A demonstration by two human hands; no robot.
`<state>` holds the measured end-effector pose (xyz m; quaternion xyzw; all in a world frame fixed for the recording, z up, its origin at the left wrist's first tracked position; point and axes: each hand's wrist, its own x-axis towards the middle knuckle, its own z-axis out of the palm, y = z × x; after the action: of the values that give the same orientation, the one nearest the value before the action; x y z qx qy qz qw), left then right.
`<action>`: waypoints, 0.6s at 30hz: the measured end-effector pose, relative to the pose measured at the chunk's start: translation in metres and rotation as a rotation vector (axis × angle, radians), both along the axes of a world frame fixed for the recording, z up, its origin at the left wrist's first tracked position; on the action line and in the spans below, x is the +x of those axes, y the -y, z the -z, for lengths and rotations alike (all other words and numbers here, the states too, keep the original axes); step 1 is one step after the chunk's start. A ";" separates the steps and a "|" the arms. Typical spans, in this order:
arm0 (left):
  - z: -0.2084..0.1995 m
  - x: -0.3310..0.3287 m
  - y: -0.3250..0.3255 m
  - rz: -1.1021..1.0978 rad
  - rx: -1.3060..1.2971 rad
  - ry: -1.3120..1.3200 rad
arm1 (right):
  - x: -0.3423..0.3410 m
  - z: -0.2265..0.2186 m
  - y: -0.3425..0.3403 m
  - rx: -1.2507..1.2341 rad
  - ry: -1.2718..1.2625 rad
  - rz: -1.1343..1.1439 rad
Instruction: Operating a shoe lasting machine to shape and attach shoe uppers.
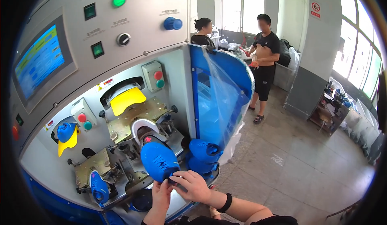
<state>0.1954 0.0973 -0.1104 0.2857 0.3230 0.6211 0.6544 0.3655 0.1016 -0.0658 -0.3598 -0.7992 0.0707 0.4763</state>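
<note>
Currently | blue shoe (157, 159) | held | beyond left hand (161, 197), right hand (195, 186)

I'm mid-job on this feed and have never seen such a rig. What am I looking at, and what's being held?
There is no robot here. This single picture comes from a fisheye camera on a person's head, looking down, so edges look bent. The left hand and right hand are that person's own; together they hold a blue shoe upper by its near end. Before them stands a machine with a screen, buttons and metal fixtures. More blue uppers lie at its right end, and a smaller-looking blue piece sits at its left station. Two other people stand in the background.
</note>
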 end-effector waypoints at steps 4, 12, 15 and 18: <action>0.003 0.004 0.005 -0.039 -0.020 -0.100 | 0.013 -0.016 -0.012 -0.034 -0.036 -0.058; 0.003 0.002 0.002 -0.082 0.242 -0.549 | 0.027 -0.020 -0.052 -0.334 -0.057 -0.451; -0.006 0.008 0.002 -0.062 0.250 -0.636 | 0.022 -0.008 -0.060 -0.224 0.103 -0.324; -0.003 0.017 0.004 -0.090 0.220 -0.703 | 0.019 -0.006 -0.060 -0.125 0.222 -0.176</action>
<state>0.2125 0.0937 -0.1075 0.5356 0.4716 0.5444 0.4408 0.3846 0.1613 -0.0600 -0.3230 -0.8693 0.1215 0.3539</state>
